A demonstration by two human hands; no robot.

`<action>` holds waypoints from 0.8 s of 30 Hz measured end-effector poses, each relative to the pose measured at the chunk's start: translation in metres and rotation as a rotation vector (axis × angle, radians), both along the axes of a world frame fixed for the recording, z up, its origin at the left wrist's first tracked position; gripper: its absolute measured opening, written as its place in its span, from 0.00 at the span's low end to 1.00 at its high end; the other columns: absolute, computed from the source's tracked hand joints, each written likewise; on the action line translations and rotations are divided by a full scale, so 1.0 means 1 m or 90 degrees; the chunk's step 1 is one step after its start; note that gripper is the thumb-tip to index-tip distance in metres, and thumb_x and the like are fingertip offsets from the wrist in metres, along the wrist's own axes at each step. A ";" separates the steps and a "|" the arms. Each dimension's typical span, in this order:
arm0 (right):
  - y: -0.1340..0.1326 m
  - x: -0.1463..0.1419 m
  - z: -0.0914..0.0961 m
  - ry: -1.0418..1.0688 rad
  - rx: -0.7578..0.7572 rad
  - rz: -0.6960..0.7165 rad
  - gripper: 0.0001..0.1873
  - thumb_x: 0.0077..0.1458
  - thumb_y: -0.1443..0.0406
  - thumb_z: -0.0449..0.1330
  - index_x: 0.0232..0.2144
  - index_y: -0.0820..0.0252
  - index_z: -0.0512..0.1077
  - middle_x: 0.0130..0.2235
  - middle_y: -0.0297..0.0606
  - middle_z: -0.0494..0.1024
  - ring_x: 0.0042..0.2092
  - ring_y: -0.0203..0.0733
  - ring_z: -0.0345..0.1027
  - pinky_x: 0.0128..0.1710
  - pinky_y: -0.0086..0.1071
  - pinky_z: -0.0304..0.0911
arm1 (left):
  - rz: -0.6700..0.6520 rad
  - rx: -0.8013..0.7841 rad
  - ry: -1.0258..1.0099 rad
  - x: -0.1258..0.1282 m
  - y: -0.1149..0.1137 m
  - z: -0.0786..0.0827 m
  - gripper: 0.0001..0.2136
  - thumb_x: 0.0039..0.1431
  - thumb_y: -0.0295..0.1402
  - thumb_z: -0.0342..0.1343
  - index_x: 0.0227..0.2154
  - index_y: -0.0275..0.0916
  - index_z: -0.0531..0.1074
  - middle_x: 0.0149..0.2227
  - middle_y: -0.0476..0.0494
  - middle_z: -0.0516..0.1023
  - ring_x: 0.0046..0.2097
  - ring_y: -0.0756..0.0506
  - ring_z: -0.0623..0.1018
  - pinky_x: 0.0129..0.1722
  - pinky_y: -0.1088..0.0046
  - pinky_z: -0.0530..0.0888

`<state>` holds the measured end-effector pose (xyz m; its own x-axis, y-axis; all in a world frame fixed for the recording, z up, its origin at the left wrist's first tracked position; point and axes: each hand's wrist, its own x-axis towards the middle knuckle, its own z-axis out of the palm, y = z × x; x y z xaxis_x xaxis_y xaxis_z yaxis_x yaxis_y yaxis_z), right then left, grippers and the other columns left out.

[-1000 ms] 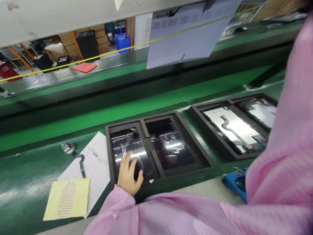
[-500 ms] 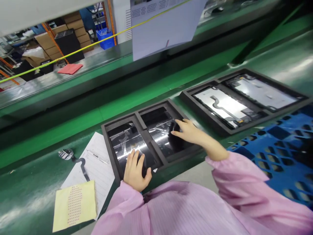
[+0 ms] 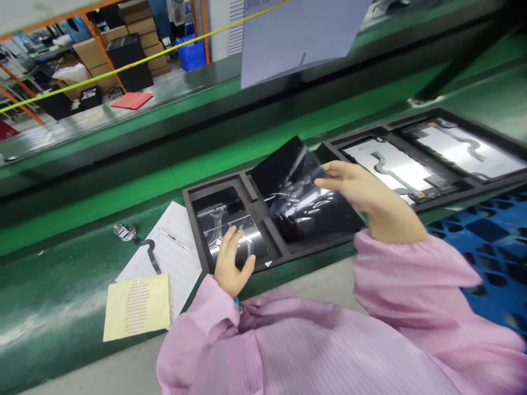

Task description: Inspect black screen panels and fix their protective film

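Note:
A black foam tray (image 3: 257,211) with two compartments lies in front of me. My right hand (image 3: 358,189) grips the edge of a glossy black screen panel (image 3: 294,206) between thumb and fingers. That panel is tilted, its far corner raised above the right compartment and its near edge low by the tray. Clear film on it catches the light. In the left compartment lies another dark screen panel (image 3: 220,214). My left hand (image 3: 231,266) rests at this panel's near end with fingers apart, holding nothing.
To the right, a second foam tray (image 3: 415,156) holds silver-backed screens with ribbon cables. A blue plastic crate (image 3: 489,230) is nearer. At left are a printed sheet (image 3: 181,269), a pen (image 3: 175,238), a yellow note (image 3: 138,307) and a small part on a ribbon cable (image 3: 124,232).
My right hand has risen and moved right, lifting the right panel from flat to tilted. My left hand stays at the left panel. The view has shifted slightly.

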<state>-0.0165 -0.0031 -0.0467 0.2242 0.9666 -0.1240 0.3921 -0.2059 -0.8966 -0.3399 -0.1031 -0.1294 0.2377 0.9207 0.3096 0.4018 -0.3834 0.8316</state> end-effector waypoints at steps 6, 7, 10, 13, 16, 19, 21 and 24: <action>-0.055 -0.081 0.041 0.262 0.110 0.134 0.23 0.43 0.53 0.71 0.37 0.57 0.68 0.37 0.35 0.74 0.37 0.33 0.69 0.39 0.27 0.69 | -0.024 -0.264 -0.566 -0.004 -0.009 0.054 0.37 0.53 0.48 0.64 0.64 0.46 0.58 0.67 0.40 0.64 0.69 0.40 0.64 0.69 0.61 0.63; -0.062 -0.097 0.040 0.286 0.091 0.172 0.24 0.44 0.52 0.71 0.37 0.57 0.68 0.36 0.35 0.74 0.36 0.33 0.70 0.39 0.27 0.70 | -0.015 -0.288 -0.628 -0.006 -0.012 0.063 0.39 0.48 0.49 0.67 0.62 0.45 0.61 0.64 0.39 0.69 0.67 0.38 0.67 0.67 0.61 0.66; -0.071 -0.133 0.027 0.290 0.030 0.280 0.25 0.49 0.48 0.67 0.39 0.59 0.67 0.37 0.37 0.75 0.36 0.35 0.71 0.40 0.30 0.72 | 0.102 -0.393 -0.705 -0.015 -0.023 0.080 0.38 0.42 0.41 0.71 0.58 0.43 0.65 0.47 0.42 0.80 0.55 0.36 0.79 0.57 0.58 0.75; -0.061 -0.149 0.021 0.233 0.046 0.311 0.28 0.52 0.46 0.65 0.44 0.60 0.69 0.39 0.40 0.76 0.36 0.35 0.71 0.36 0.27 0.71 | 0.189 -0.454 -0.693 -0.028 -0.036 0.082 0.38 0.39 0.32 0.70 0.57 0.43 0.65 0.38 0.47 0.81 0.41 0.40 0.82 0.47 0.58 0.79; -0.043 -0.159 0.029 0.116 0.195 0.196 0.27 0.57 0.47 0.60 0.48 0.61 0.71 0.39 0.39 0.76 0.37 0.34 0.72 0.34 0.26 0.69 | 0.193 -0.465 -0.682 -0.037 -0.047 0.077 0.36 0.37 0.32 0.72 0.54 0.42 0.68 0.35 0.47 0.81 0.39 0.41 0.82 0.48 0.57 0.78; -0.032 -0.170 0.039 0.018 0.320 0.078 0.15 0.61 0.56 0.58 0.39 0.63 0.73 0.35 0.37 0.74 0.34 0.32 0.69 0.35 0.26 0.64 | 0.171 -0.482 -0.667 -0.039 -0.053 0.077 0.34 0.37 0.34 0.72 0.51 0.40 0.70 0.37 0.46 0.82 0.43 0.40 0.82 0.53 0.58 0.76; -0.032 -0.177 0.042 -0.125 0.410 0.034 0.11 0.61 0.61 0.57 0.33 0.64 0.72 0.33 0.38 0.74 0.34 0.33 0.68 0.35 0.28 0.61 | 0.152 -0.490 -0.663 -0.038 -0.054 0.080 0.33 0.38 0.36 0.71 0.51 0.40 0.71 0.39 0.45 0.82 0.45 0.40 0.81 0.53 0.58 0.76; -0.045 -0.181 0.045 -0.361 0.618 -0.002 0.07 0.62 0.66 0.57 0.32 0.63 0.69 0.38 0.40 0.77 0.42 0.42 0.72 0.42 0.35 0.65 | 0.146 -0.507 -0.663 -0.038 -0.055 0.084 0.32 0.37 0.36 0.71 0.50 0.39 0.72 0.39 0.44 0.82 0.45 0.38 0.82 0.52 0.56 0.77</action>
